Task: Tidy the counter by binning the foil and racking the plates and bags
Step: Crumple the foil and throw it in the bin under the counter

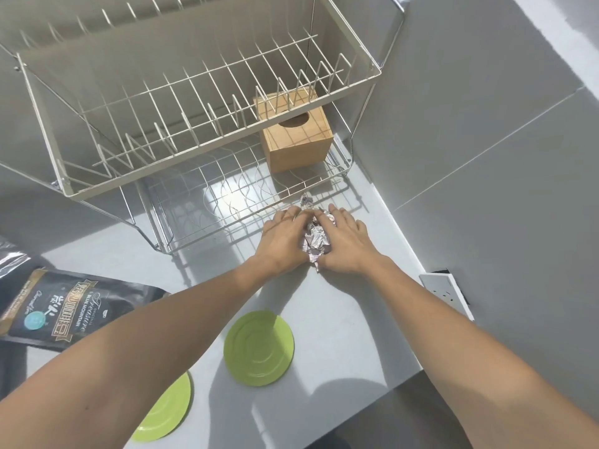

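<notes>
On the desk (356, 335), by its right edge just before the wire rack (201, 131), we cup the foil (316, 241) between left hand (280, 244) and right hand (348, 243), fingers (337, 213) curled around it. We should squeeze it into a tight ball before binning.

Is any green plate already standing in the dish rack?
No, both green plates lie flat on the counter, and the dish rack holds none.

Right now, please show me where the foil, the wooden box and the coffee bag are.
foil (315, 238): head view, crumpled middle between both hands.
wooden box (299, 147): head view, front wall.
coffee bag (61, 311): head view, printed face.
</notes>
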